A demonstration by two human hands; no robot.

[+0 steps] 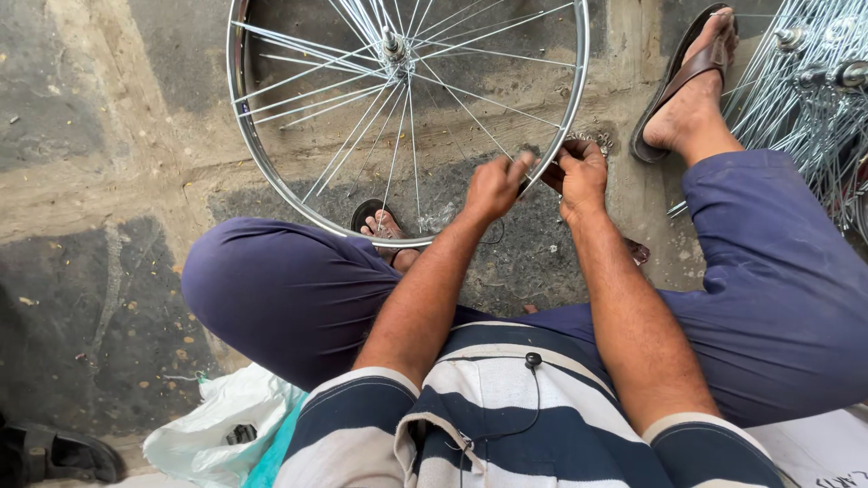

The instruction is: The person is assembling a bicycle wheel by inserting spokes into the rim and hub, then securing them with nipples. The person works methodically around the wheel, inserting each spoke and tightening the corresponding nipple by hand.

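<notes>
Both hands at bike wheel rim (271,172), lower right edge: left hand (494,186) pinches a spoke w/ closed fingers, right hand (579,176) curled round rim just beside it.

Shiny silver bicycle wheel (271,163), spokes all chrome. Trousers (289,289) are purple-blue, the shirt (506,425) is navy and white stripes. Brown sandal (692,68), white plastic bag (217,434) with a teal bit, patchy grey-tan concrete floor (90,181).

Head camera, looking steeply down, close over lap, ground.
</notes>
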